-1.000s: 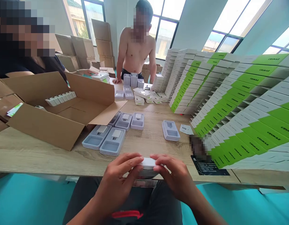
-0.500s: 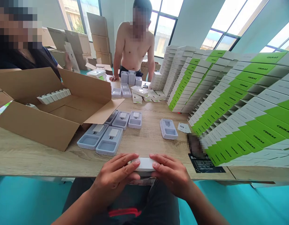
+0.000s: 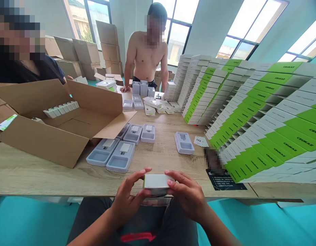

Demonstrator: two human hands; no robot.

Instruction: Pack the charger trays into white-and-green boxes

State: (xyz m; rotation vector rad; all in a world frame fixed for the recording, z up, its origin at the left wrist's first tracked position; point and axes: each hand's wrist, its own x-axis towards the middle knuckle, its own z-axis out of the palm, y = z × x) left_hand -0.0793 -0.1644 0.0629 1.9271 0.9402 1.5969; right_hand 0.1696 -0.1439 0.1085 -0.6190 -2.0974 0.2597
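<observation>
My left hand and my right hand grip a small white box from either side, just over the table's near edge. A green strip shows on the box's left end. Its underside is partly hidden by my fingers. Nearest to my hands on the wooden table lie grey-blue plastic trays with white inserts. Another such tray sits a little further right, next to a small white card.
An open cardboard carton holding a row of white boxes fills the table's left side. Tall rows of green-and-white boxes line the right side. A person stands across the table, and a co-worker sits at left.
The white box has turned in my hands, and its green end now shows at left. My head view has shifted slightly. The person across the table has straightened a little.
</observation>
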